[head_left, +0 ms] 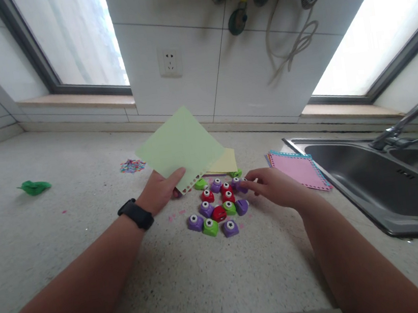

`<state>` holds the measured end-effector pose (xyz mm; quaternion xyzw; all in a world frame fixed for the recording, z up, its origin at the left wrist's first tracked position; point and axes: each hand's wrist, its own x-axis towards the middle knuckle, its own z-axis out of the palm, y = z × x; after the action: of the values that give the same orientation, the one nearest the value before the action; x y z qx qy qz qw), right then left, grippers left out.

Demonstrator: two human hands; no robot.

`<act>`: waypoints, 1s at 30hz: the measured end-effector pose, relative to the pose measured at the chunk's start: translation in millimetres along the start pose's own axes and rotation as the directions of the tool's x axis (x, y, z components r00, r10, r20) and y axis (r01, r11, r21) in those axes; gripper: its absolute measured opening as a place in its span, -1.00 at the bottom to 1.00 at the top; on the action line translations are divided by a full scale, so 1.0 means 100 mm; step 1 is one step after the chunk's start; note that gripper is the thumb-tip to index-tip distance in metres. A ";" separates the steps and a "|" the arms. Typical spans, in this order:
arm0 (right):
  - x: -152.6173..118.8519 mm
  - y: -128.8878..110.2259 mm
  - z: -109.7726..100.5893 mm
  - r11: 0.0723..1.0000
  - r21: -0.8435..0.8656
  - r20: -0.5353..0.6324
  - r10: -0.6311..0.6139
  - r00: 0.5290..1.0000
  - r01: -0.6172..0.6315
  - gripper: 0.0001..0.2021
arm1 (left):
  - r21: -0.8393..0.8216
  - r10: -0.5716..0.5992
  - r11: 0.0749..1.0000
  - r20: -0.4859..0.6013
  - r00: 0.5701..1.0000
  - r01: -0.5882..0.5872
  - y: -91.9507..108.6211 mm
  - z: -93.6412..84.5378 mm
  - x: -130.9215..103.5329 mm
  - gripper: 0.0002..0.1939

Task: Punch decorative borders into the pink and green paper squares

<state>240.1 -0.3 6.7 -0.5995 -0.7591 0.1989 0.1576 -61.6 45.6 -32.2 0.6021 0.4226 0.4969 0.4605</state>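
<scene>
My left hand (pixel 163 189), with a black watch on its wrist, is closed on a light green sheet of paper (pixel 182 144), thumb on top. Small cut-outs run along the sheet's lower edge. The sheet is raised and tilted above the counter. My right hand (pixel 272 185) has its fingertips on a purple craft punch (pixel 242 185) at the right of a cluster. Around it stand several more small punches, among them a green punch (pixel 210 227), a red punch (pixel 219 213) and a purple punch (pixel 230 227). Some lie tipped over.
Yellow paper (pixel 223 162) lies behind the punches. A stack of pink and blue punched sheets (pixel 297 168) is beside the steel sink (pixel 351 184). Paper confetti (pixel 132 165) and a green crumpled item (pixel 35 187) lie left on the speckled counter (pixel 69 236).
</scene>
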 end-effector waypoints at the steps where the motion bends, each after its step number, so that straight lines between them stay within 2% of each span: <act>1: 0.00 -0.01 -0.01 0.990 0.131 -0.036 0.051 0.998 -0.046 -0.62 | 0.007 -0.002 1.000 0.031 1.000 0.002 0.01 0.00 -0.01 -0.71; 3: 0.00 -0.04 -0.01 0.905 0.421 -0.112 0.127 0.986 -0.068 -0.64 | 0.028 -0.012 1.000 0.077 0.997 0.010 0.04 0.01 -0.02 -0.68; 6: 0.00 -0.07 0.01 0.712 0.695 -0.243 0.099 0.965 0.102 -0.67 | 0.110 -0.038 0.994 0.103 0.994 0.027 0.10 0.02 -0.05 -0.59; 9: 0.01 -0.08 0.04 0.562 0.792 -0.317 0.041 0.947 0.241 -0.70 | 0.202 -0.047 0.979 0.114 0.992 0.023 0.12 0.01 -0.08 -0.50; 13: 0.01 -0.09 0.08 0.436 0.848 -0.343 0.020 0.939 0.300 -0.68 | 0.293 -0.047 0.956 0.127 0.991 0.008 0.10 -0.01 -0.10 -0.42; 17: -0.01 -0.14 0.11 0.403 0.847 -0.380 0.005 0.925 0.346 -0.65 | 0.348 -0.072 0.937 0.124 0.990 0.025 0.08 -0.01 -0.10 -0.40; 23: -0.04 -0.24 0.12 0.402 0.827 -0.425 -0.013 0.905 0.394 -0.55 | 0.461 -0.127 0.885 0.094 0.988 0.069 0.12 0.00 -0.11 -0.35; 30: -0.04 -0.24 0.15 0.407 0.828 -0.406 -0.037 0.913 0.384 -0.60 | 0.501 -0.078 0.866 0.110 0.991 0.012 0.09 0.00 -0.12 -0.37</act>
<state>213.5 -11.1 5.5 -0.3452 -0.5702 0.4466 0.5968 -62.9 32.2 -25.9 0.7207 0.5204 0.3210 0.3267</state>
